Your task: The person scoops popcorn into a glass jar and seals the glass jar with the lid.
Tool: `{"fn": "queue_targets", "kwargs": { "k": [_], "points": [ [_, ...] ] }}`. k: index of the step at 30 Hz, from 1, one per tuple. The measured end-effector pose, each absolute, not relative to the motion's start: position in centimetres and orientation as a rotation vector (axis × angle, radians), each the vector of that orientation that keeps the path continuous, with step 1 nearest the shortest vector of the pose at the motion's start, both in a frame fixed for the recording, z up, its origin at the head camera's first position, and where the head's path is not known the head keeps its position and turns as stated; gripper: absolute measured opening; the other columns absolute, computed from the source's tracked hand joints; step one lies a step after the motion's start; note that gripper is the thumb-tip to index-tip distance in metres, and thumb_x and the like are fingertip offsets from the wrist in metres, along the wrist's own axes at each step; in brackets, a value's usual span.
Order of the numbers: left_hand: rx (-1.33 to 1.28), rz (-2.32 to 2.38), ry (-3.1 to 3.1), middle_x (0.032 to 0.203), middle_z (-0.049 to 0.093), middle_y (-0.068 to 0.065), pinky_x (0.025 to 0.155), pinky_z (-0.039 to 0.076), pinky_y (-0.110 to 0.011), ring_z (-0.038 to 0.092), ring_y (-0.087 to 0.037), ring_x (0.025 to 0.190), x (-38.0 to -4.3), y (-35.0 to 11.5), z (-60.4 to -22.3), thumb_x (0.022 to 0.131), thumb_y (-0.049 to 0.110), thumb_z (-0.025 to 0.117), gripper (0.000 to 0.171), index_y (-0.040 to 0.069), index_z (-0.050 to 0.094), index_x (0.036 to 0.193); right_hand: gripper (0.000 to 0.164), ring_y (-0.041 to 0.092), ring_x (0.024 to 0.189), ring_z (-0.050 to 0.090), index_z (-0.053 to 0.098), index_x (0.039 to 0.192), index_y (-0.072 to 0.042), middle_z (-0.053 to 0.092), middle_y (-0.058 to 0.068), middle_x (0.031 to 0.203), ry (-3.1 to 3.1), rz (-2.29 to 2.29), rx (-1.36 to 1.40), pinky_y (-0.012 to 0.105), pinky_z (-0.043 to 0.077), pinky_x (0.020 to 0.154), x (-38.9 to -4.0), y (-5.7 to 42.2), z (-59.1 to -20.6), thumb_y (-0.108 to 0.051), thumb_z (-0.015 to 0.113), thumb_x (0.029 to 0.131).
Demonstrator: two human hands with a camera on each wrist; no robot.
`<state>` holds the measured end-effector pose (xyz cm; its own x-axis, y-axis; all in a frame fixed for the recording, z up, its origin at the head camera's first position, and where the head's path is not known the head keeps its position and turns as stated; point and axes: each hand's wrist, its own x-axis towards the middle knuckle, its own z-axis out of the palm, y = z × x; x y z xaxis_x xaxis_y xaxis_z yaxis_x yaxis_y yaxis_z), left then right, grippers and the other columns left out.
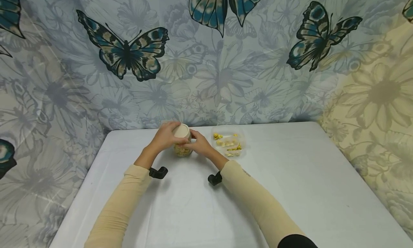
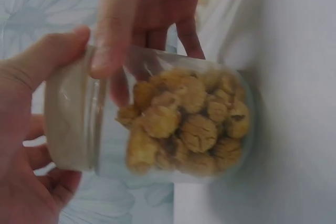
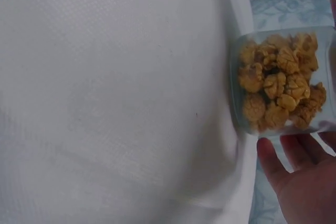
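Observation:
A clear jar of golden-brown popcorn stands upright near the table's back edge, with a cream lid on its mouth. From above, my left hand grips the lid, thumb on the near side and fingers curled round the far side. On the jar's right, my right hand holds the body just below the lid, thumb across the front. In the right wrist view the right fingertips lie along the jar's side, and the lid is out of frame.
To the right of the jar, a clear plastic container with compartments holds yellow pieces. A white cloth covers the table. Behind it hangs a butterfly-patterned backdrop.

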<state>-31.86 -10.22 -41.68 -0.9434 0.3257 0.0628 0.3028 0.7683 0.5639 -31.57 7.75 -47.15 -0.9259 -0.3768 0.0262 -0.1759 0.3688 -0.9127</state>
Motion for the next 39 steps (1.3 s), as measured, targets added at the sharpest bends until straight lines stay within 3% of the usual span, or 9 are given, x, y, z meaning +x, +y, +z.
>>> {"fn": "queue_targets", "kwargs": {
  "k": [10,16,27,31,34,37,39],
  "points": [
    [0.512,0.798,2.953,0.142,0.05,-0.016,0.094,0.048,-0.052,0.045,-0.038,0.125,-31.6,-9.5,-41.3,0.077,0.05,0.078,0.086,0.005,0.048,0.143,0.088,0.026,0.131,0.049,0.03,0.151,-0.014,0.05,0.008,0.144,2.479,-1.489,-0.464,0.045,0.043,0.108,-31.8,7.4,-48.0,-0.032,0.08,0.08],
    [0.537,0.77,2.955,0.14,0.051,-0.016,0.095,0.046,-0.051,0.045,-0.036,0.122,-31.5,-9.5,-41.5,0.076,0.05,0.079,0.085,0.006,0.049,0.142,0.088,0.026,0.13,0.05,0.03,0.152,-0.016,0.051,0.008,0.143,2.495,-1.504,-0.461,0.045,0.045,0.106,-31.6,7.4,-48.2,-0.032,0.079,0.08],
    [0.764,0.877,2.653,0.155,0.037,-0.015,0.107,0.04,-0.055,0.038,-0.038,0.138,-32.8,-10.9,-40.4,0.082,0.024,0.079,0.084,0.008,0.034,0.151,0.084,0.025,0.134,0.048,0.032,0.151,-0.015,0.051,0.007,0.144,2.529,-1.508,-0.488,0.046,0.042,0.109,-31.6,7.4,-48.0,-0.031,0.078,0.082],
    [0.705,0.719,2.805,0.153,0.038,-0.019,0.109,0.038,-0.059,0.034,-0.041,0.14,-32.0,-9.7,-39.9,0.085,0.04,0.074,0.086,0.005,0.032,0.151,0.086,0.026,0.133,0.048,0.031,0.152,-0.016,0.05,0.007,0.145,2.525,-1.505,-0.482,0.047,0.043,0.108,-31.7,7.5,-48.2,-0.031,0.078,0.082],
    [0.555,0.467,3.005,0.142,0.05,-0.024,0.103,0.043,-0.058,0.044,-0.044,0.131,-30.7,-8.3,-39.2,0.084,0.055,0.069,0.088,0.0,0.039,0.146,0.087,0.027,0.133,0.048,0.03,0.153,-0.017,0.049,0.006,0.147,2.526,-1.494,-0.475,0.047,0.042,0.109,-31.8,7.5,-48.4,-0.031,0.079,0.082],
    [0.451,0.37,3.065,0.125,0.062,-0.023,0.089,0.053,-0.052,0.059,-0.041,0.111,-30.2,-7.8,-38.7,0.084,0.054,0.07,0.081,-0.001,0.047,0.139,0.087,0.027,0.134,0.048,0.031,0.153,-0.017,0.05,0.006,0.146,2.537,-1.489,-0.479,0.047,0.042,0.109,-31.8,7.3,-48.4,-0.031,0.079,0.081],
    [0.489,0.431,3.009,0.122,0.064,-0.021,0.084,0.054,-0.049,0.062,-0.038,0.105,-30.5,-8.2,-38.4,0.084,0.047,0.072,0.076,0.001,0.048,0.139,0.085,0.026,0.134,0.048,0.032,0.152,-0.018,0.05,0.006,0.145,2.531,-1.496,-0.487,0.047,0.042,0.109,-31.8,7.3,-48.3,-0.03,0.079,0.081]
  ]
}}
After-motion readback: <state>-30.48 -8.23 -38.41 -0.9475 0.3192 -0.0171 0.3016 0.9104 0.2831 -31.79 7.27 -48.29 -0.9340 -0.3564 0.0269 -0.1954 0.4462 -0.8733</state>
